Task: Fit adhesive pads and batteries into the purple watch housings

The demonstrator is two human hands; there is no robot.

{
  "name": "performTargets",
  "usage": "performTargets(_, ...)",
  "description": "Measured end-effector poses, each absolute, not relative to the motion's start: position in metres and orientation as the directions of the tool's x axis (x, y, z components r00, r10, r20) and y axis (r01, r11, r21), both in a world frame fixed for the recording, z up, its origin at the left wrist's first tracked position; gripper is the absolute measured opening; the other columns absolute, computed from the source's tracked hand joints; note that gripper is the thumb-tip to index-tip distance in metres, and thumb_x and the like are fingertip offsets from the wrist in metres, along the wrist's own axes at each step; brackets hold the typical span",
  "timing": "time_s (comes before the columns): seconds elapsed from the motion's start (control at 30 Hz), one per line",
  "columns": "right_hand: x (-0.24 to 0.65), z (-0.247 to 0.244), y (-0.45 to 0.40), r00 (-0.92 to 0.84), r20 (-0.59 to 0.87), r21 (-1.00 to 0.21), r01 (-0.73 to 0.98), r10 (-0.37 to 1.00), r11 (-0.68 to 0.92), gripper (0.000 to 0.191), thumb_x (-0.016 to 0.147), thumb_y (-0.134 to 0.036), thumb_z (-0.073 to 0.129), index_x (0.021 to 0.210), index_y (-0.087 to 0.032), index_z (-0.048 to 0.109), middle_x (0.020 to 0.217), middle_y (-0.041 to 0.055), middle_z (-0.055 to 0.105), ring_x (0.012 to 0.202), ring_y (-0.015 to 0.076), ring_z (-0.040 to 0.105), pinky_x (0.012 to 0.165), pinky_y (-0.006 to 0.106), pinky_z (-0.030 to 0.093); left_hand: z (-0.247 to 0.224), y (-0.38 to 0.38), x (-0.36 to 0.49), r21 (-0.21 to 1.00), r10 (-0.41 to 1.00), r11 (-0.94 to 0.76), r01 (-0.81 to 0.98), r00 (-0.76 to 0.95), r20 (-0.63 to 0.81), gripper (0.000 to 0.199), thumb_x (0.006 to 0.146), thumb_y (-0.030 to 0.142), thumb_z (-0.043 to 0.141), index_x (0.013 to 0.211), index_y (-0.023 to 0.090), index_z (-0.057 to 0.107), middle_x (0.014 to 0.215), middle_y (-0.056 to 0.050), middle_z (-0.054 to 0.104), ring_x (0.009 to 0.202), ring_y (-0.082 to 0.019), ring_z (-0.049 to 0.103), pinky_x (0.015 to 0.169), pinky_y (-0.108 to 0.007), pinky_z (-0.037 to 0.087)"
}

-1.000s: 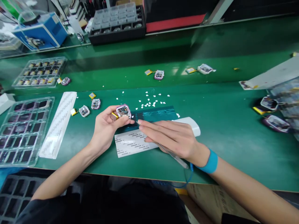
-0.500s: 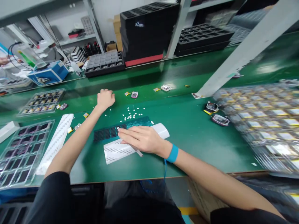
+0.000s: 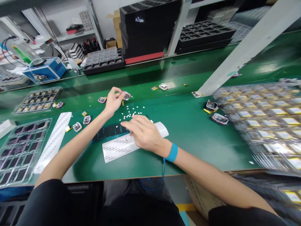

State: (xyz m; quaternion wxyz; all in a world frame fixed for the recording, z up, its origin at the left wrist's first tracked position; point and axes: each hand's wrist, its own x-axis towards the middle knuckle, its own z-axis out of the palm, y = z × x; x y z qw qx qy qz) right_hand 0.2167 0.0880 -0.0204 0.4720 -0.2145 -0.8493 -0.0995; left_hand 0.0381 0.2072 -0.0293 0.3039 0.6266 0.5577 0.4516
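My left hand (image 3: 114, 99) pinches a small device (image 3: 126, 95) with a yellow battery piece hanging below it, over the back of the green bench. Nearer me, my right hand (image 3: 146, 133) has its fingertips drawn together above a sheet of black strips (image 3: 107, 132); whatever they hold is too small to make out. A blue band circles the right wrist. Beneath that hand lies a white printed backing sheet (image 3: 119, 147), its right end curled. Small white pieces (image 3: 134, 113) are scattered behind the right hand.
More small devices lie at left (image 3: 77, 126) and right (image 3: 220, 118). A clear tray with dark parts (image 3: 23, 147) and a long white strip (image 3: 55, 141) are on the left. Stacked clear trays (image 3: 270, 119) fill the right, near a slanted white post (image 3: 235, 59).
My left hand has moved right and now holds a device. My right hand has changed from flat, extended fingers to fingers drawn together. The view has shifted slightly.
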Motion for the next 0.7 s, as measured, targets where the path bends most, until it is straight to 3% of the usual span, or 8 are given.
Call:
performTargets(0.07, 0.218, -0.019, 0.086, -0.417, 0.841, -0.117, 0.481, 0.344, 0.869, 0.035, 0.101, -0.004, 0.033, 0.11, -0.011, 0.066, 0.082, 0.0047, 0.074, 0.073, 0.0149, 0.067, 0.067, 0.026, 0.052, -0.022, 0.164, 0.029, 0.949, 0.977, -0.203, 0.242, -0.01, 0.211, 0.023, 0.095, 0.039, 0.064, 0.105, 0.019, 0.058, 0.081, -0.002, 0.074, 0.056, -0.011, 0.065, 0.057, -0.022, 0.052)
performTargets(0.13, 0.22, -0.021, 0.084, -0.389, 0.822, -0.196, 0.492, 0.416, 0.848, 0.028, 0.102, -0.008, 0.04, 0.118, -0.011, 0.062, 0.089, 0.003, 0.076, 0.068, 0.0107, 0.067, 0.059, 0.023, 0.047, -0.015, 0.121, 0.024, 0.98, 0.985, -0.169, 0.102, 0.049, 0.165, 0.037, 0.088, 0.044, 0.074, 0.112, 0.018, 0.064, 0.078, -0.001, 0.074, 0.047, -0.009, 0.061, 0.05, -0.021, 0.049)
performTargets(0.2, 0.221, -0.024, 0.083, -0.416, 0.782, -0.216, 0.518, 0.465, 0.828, 0.022, 0.103, -0.018, 0.049, 0.12, -0.014, 0.061, 0.091, 0.0002, 0.077, 0.062, 0.0087, 0.066, 0.051, 0.023, 0.041, -0.012, 0.087, 0.023, 0.992, 0.991, -0.117, 0.051, 0.066, 0.114, 0.036, 0.088, 0.045, 0.076, 0.109, 0.017, 0.067, 0.067, 0.002, 0.071, 0.045, -0.01, 0.063, 0.045, -0.02, 0.048)
performTargets(0.33, 0.22, -0.034, 0.085, -0.524, 0.672, -0.183, 0.567, 0.523, 0.803, 0.018, 0.104, -0.024, 0.049, 0.106, -0.017, 0.065, 0.086, -0.0006, 0.075, 0.058, 0.0089, 0.062, 0.045, 0.026, 0.032, -0.015, 0.057, 0.026, 0.996, 0.994, -0.046, -0.081, 0.093, 0.053, 0.029, 0.088, 0.038, 0.077, 0.101, 0.017, 0.062, 0.072, 0.0, 0.075, 0.052, -0.015, 0.073, 0.053, -0.025, 0.062)
performTargets(0.47, 0.22, -0.037, 0.085, -0.572, 0.657, -0.183, 0.511, 0.491, 0.84, 0.013, 0.101, -0.017, 0.051, 0.097, -0.016, 0.064, 0.085, 0.0004, 0.073, 0.061, 0.0091, 0.062, 0.048, 0.025, 0.036, -0.022, 0.05, 0.026, 0.988, 0.994, -0.018, -0.153, 0.106, 0.034, 0.026, 0.089, 0.033, 0.077, 0.099, 0.018, 0.057, 0.076, -0.001, 0.078, 0.055, -0.017, 0.076, 0.056, -0.027, 0.066)
performTargets(0.53, 0.22, -0.037, 0.083, -0.576, 0.653, -0.194, 0.5, 0.491, 0.844, 0.01, 0.099, -0.015, 0.054, 0.103, -0.016, 0.063, 0.09, 0.0009, 0.075, 0.066, 0.0094, 0.065, 0.05, 0.024, 0.04, -0.022, 0.047, 0.026, 0.987, 0.996, -0.026, -0.157, 0.082, 0.039, 0.025, 0.09, 0.033, 0.076, 0.099, 0.018, 0.058, 0.079, -0.002, 0.079, 0.059, -0.017, 0.077, 0.056, -0.026, 0.066)
performTargets(0.7, 0.216, -0.038, 0.073, -0.574, 0.634, -0.252, 0.481, 0.519, 0.84, 0.023, 0.096, -0.007, 0.056, 0.117, -0.013, 0.062, 0.096, 0.0009, 0.076, 0.074, 0.0086, 0.07, 0.057, 0.021, 0.047, -0.022, 0.036, 0.029, 0.989, 0.999, -0.035, -0.141, 0.028, 0.039, 0.018, 0.093, 0.029, 0.072, 0.103, 0.017, 0.063, 0.085, -0.003, 0.08, 0.071, -0.018, 0.08, 0.066, -0.027, 0.07)
